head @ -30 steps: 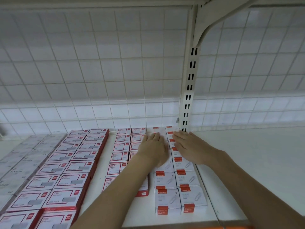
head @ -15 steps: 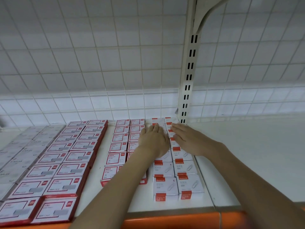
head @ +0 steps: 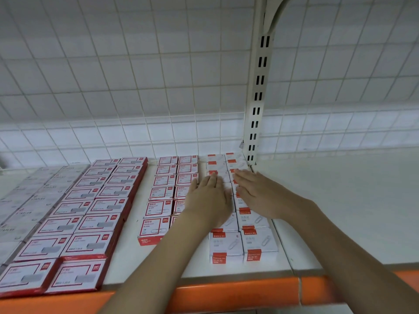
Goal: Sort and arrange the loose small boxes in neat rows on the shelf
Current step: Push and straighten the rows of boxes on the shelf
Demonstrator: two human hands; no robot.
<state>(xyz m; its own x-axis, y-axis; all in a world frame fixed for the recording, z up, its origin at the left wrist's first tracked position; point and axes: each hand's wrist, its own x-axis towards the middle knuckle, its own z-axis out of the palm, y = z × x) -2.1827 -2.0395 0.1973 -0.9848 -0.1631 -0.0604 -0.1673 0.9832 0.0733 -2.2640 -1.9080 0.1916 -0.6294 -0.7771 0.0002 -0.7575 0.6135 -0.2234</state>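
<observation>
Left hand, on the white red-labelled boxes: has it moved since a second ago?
Yes. The left hand has slid back toward the front of the shelf: more white red-labelled boxes now show beyond its fingertips near the white slotted metal post.

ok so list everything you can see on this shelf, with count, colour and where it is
white paperclip boxes with red corner labels: two columns, white and red, right end of the stock beside the upright, under both hands
small red-bordered white boxes: two columns, red and white, left of the paperclip boxes
larger red-edged white boxes: two columns, red and white, further left
grey staple boxes: several, grey, far left
white shelf board: one, white, orange front strip
slotted white metal upright: one, white, back right
white wire grid back panel: one, white, behind
left hand: flat on the paperclip boxes
right hand: flat on the paperclip boxes
</observation>
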